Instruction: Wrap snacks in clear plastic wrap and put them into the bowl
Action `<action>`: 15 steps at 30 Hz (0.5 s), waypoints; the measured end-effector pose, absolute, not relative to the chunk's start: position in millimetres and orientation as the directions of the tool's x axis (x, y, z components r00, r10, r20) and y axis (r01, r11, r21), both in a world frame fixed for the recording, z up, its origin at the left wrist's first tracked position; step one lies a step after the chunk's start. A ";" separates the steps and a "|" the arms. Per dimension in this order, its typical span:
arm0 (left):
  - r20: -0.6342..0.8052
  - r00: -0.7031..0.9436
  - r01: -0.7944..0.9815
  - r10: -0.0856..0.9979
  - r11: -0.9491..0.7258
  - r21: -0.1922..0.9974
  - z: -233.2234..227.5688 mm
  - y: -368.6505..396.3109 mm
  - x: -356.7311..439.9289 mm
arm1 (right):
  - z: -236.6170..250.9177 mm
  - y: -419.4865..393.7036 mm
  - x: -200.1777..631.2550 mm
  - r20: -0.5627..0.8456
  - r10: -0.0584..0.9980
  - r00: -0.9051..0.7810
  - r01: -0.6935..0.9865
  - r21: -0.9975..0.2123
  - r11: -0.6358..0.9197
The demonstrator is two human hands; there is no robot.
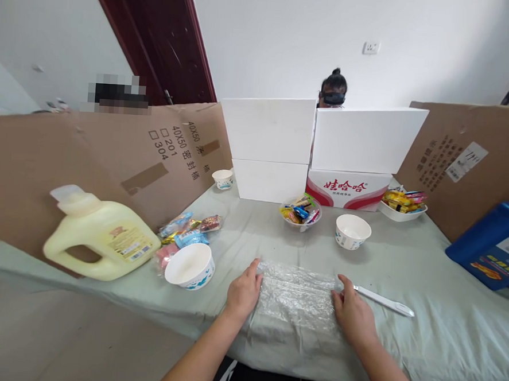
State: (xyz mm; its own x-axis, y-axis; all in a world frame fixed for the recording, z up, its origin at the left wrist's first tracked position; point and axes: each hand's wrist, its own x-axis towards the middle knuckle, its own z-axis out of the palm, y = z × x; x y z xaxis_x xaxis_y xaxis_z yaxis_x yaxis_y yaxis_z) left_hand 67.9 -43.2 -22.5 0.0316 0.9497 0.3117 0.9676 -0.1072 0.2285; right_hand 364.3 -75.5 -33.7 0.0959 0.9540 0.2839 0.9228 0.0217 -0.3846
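Note:
A crinkled clear plastic bag lies spread flat on the cloth in front of me. My left hand is closed on its left edge, thumb and index finger at the plastic. At the right edge, my right hand holds the bag in a similar way; its lower fingers are partly hidden. Just beyond the right hand lies a white-handled utility knife, partly behind the fingers. To the left of my left hand stands a white paper bowl with a blue pattern, beside several wrapped snacks.
A yellow jug lies left; a blue bottle leans right. Farther back are a snack bowl, paper bowls, a snack tray and white boxes. Cardboard panels flank the table. Two people are behind.

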 end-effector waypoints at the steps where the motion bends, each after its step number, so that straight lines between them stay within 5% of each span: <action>1: 0.329 0.035 0.971 0.944 -0.110 0.211 -20.7 -43.3 67.5 | -34.7 -75.4 363.2 0.290 0.953 0.083 0.935 -0.354 0.027; 5: 0.469 0.063 0.979 0.881 -0.146 0.142 -4.7 -47.9 79.8 | -35.2 -76.7 356.6 0.280 0.959 0.045 0.962 -0.269 0.034; 7: 0.482 0.202 0.941 0.852 -0.306 0.146 1.6 -51.5 94.5 | -35.2 -77.7 353.9 0.267 0.963 0.032 0.967 -0.251 0.037; 11: 0.289 0.584 0.741 0.758 -0.644 0.190 -0.7 -54.3 121.9 | -34.9 -78.2 358.5 0.250 0.968 0.023 0.975 -0.220 0.034; 15: 0.068 0.640 0.744 0.765 -0.639 0.196 -12.2 -51.7 126.5 | -22.8 -77.8 365.7 0.406 0.913 -0.029 0.983 -0.156 0.101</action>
State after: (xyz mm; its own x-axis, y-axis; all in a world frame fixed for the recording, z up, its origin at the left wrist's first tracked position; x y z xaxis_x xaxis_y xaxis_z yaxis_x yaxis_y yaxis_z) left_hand 126.5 -51.7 -12.2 0.6400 0.7654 0.0683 0.7436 -0.6392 0.1961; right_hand 365.7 -77.8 -22.8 -0.0294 0.9133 0.4063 0.9825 0.1011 -0.1563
